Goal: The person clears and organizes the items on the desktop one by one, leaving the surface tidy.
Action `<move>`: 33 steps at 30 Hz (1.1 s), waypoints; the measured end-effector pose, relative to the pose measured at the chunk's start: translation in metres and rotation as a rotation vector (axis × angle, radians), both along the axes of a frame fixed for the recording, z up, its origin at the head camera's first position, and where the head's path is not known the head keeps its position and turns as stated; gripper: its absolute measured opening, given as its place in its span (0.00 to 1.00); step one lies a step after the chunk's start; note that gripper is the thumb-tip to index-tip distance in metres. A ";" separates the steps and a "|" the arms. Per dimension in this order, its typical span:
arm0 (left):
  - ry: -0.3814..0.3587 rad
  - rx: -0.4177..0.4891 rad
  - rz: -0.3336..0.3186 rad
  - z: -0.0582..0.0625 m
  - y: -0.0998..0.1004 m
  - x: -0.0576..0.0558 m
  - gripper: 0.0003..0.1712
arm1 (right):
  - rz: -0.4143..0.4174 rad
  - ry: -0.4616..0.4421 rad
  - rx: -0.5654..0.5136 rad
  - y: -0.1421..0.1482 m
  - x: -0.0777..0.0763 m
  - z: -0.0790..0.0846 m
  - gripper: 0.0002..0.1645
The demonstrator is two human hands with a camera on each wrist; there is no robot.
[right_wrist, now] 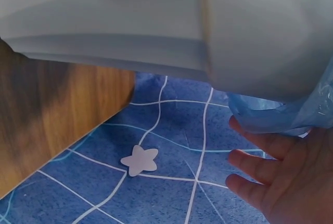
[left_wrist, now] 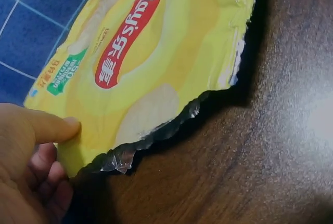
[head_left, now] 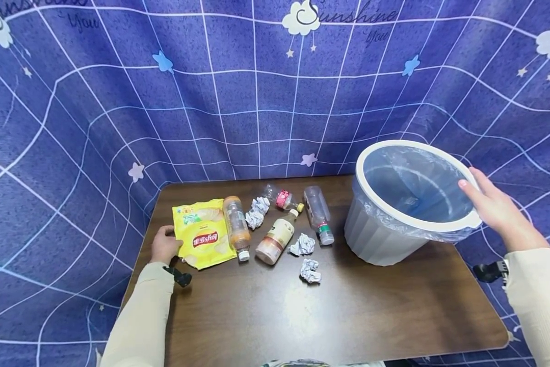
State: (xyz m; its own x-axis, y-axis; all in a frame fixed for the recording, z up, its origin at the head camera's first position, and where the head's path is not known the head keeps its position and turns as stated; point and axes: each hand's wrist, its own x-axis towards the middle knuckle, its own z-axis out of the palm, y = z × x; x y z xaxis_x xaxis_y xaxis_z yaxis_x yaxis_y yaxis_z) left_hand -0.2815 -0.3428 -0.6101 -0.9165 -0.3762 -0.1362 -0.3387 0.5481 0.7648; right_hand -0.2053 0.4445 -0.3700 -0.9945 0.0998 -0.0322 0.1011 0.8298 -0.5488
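Observation:
A yellow Lay's chip bag (head_left: pixel 204 235) with a torn edge lies at the left of the table. My left hand (head_left: pixel 165 244) pinches its near-left corner, thumb on top and fingers curled beneath, as the left wrist view shows; that corner is lifted off the table. On the right, a grey trash can (head_left: pixel 375 229) with a white rim and a clear bluish liner (right_wrist: pixel 270 115) leans toward my right hand (head_left: pixel 497 206). The right thumb hooks over the rim, while the other fingers (right_wrist: pixel 255 167) are outside, below the liner's edge.
Beside the chip bag lie an orange-tinted bottle (head_left: pixel 236 223), a cream-labelled bottle (head_left: pixel 279 237), a red-labelled bottle (head_left: pixel 283 199) and a clear bottle (head_left: pixel 318 209). Crumpled paper balls (head_left: pixel 303 245) are scattered among them. A blue patterned curtain (head_left: pixel 275 127) hangs behind the table (head_left: pixel 238 316).

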 end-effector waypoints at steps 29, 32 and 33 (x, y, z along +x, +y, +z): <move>-0.039 0.376 -0.027 0.011 -0.021 0.000 0.34 | 0.009 0.031 0.010 0.002 0.000 -0.004 0.42; -0.016 0.399 -0.015 0.023 -0.020 -0.002 0.34 | 0.012 0.034 0.009 0.002 -0.001 -0.005 0.41; -0.007 0.412 -0.011 0.027 -0.019 -0.003 0.34 | 0.014 0.036 0.007 0.002 -0.001 -0.005 0.41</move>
